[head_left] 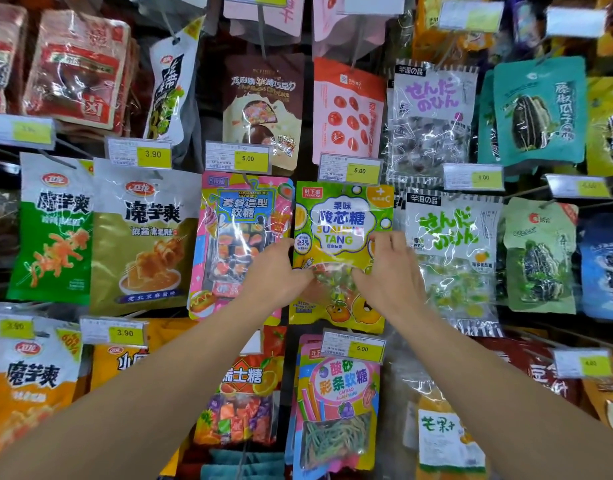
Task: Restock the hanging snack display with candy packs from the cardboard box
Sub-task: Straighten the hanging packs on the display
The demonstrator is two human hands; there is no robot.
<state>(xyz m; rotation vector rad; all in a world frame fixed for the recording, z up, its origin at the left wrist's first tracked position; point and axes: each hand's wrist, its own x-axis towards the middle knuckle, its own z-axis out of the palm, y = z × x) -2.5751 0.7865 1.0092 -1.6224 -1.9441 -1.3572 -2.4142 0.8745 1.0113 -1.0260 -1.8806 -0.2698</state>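
- Both hands were up at the hanging display, on the same candy pack (343, 244), a green and yellow pouch in the middle row, right of a pink sushi-candy pack (242, 244) and left of a clear bag with green lettering (450, 258).
- The left hand (277, 271) held the pack's left edge, thumb on the front and fingers curled round the side.
- The right hand (388, 271) gripped the right edge the same way, fingers bent over the front of the pouch near its clear window.
- The pack's top sat just under a yellow price tag (350, 169) reading 5.00; whether its hole was already on the hook could not be told, since the tag hid that spot.
- The pack hung roughly level with its neighbours and slightly tilted, so it looked to be at the point of being threaded on or straightened.
- The cardboard box was not in view, so how many packs remained in it could not be judged.
- The rows around looked well filled: a striped-candy pack (336, 403) below and a pink pouch with red fruit (346, 109) above.
- As a judgement, this one pack was nearly placed; releasing it and fetching any further packs was left.
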